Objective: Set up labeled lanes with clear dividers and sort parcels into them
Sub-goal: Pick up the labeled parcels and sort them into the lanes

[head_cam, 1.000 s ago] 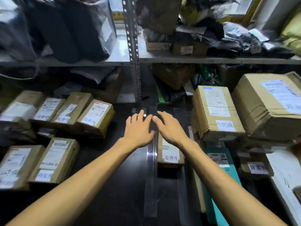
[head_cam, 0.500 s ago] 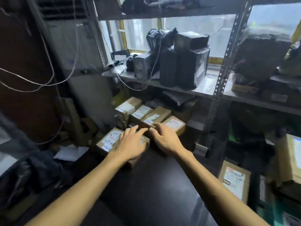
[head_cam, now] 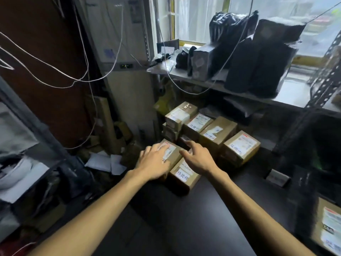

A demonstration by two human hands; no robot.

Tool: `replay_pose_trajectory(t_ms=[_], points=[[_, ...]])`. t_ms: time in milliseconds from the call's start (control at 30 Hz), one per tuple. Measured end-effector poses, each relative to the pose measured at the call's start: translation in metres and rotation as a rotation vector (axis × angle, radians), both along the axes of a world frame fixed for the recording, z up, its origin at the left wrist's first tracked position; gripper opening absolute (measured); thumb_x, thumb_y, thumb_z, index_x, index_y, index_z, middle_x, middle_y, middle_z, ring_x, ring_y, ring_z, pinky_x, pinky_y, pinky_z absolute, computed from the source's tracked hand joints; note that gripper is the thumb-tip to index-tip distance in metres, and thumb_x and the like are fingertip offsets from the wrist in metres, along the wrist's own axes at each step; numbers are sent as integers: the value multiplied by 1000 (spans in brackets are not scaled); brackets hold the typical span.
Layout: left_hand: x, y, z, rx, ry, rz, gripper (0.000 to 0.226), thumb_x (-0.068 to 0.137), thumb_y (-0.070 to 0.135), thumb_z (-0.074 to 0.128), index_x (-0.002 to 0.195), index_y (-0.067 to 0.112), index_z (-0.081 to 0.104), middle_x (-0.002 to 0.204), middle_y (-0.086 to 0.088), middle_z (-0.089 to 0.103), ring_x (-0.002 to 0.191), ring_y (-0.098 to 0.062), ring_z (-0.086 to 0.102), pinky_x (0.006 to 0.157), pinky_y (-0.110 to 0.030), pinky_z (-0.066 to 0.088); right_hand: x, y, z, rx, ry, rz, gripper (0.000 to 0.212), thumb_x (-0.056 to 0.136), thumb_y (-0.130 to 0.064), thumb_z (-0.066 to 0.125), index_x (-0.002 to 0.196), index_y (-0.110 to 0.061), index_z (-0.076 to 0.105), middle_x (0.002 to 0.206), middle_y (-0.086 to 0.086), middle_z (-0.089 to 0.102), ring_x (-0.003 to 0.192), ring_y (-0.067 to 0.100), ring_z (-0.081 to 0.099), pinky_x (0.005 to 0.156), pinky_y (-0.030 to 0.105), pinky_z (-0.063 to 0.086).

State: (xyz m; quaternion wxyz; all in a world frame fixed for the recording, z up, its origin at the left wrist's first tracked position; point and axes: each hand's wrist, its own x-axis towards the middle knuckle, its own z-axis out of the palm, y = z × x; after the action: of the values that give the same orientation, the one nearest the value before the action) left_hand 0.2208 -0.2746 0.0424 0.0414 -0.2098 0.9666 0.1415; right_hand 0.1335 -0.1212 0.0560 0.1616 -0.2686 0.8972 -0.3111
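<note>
Two small cardboard parcels with white labels lie side by side on the dark table point(head_cam: 184, 218). My left hand point(head_cam: 154, 164) rests flat on the left parcel point(head_cam: 173, 151), fingers spread over its label. My right hand point(head_cam: 197, 157) reaches over the right parcel point(head_cam: 184, 177), fingers straight, its tips near a dark gap behind. Behind them stands a row of several labelled parcels, such as the brown box point(head_cam: 239, 147) at the right end. No divider is in view.
A metal shelf point(head_cam: 287, 97) above carries black-wrapped packages point(head_cam: 258, 58). White cables point(head_cam: 77, 78) hang at the left. Papers and cardboard scraps point(head_cam: 105, 161) lie low beside the table's left edge. Another labelled box point(head_cam: 330, 226) sits at the right edge.
My view swung left from the clear divider strip to the left-hand group of parcels. Both hands travelled with it and now lie over the two nearest parcels.
</note>
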Motion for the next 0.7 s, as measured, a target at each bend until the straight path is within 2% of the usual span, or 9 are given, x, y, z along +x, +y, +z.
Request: replay_pose_trajectory(t_ms=[200, 300, 467, 567, 700], points=[[-26, -38, -36, 72, -70, -48, 67, 89, 43, 52, 151, 30, 28, 156, 0, 28, 137, -29, 31, 109, -42, 28, -18, -41, -44, 162, -111, -39, 64, 95, -48, 52, 151, -18, 38, 152, 8, 45, 140, 31, 39, 113, 41, 35], [-53, -47, -58, 115, -100, -96, 67, 88, 41, 50, 150, 31, 28, 156, 1, 29, 139, -28, 28, 112, -42, 26, -34, -53, -67, 214, -172, -130, 73, 92, -54, 55, 153, -21, 33, 154, 10, 41, 140, 33, 39, 112, 41, 37], [-110, -50, -92, 162, -178, -211, 65, 86, 42, 54, 147, 29, 33, 152, -2, 34, 140, -28, 27, 112, -42, 24, -75, -57, -109, 288, -328, -337, 98, 81, -63, 64, 159, -28, 15, 163, 14, 20, 143, 41, 33, 112, 48, 36], [-148, -48, -111, 191, -245, -310, 65, 85, 38, 56, 145, 30, 34, 147, -4, 39, 137, -29, 29, 109, -43, 25, -102, -54, -134, 277, -429, -422, 103, 80, -58, 70, 159, -28, 11, 161, 18, 22, 140, 44, 37, 113, 47, 37], [-190, -42, -138, 167, -308, -435, 77, 80, 38, 59, 149, 29, 27, 150, -1, 36, 139, -27, 25, 110, -42, 21, -126, -48, -163, 338, -467, -476, 110, 80, -60, 67, 160, -28, -1, 164, 19, 2, 139, 45, 37, 112, 47, 38]])
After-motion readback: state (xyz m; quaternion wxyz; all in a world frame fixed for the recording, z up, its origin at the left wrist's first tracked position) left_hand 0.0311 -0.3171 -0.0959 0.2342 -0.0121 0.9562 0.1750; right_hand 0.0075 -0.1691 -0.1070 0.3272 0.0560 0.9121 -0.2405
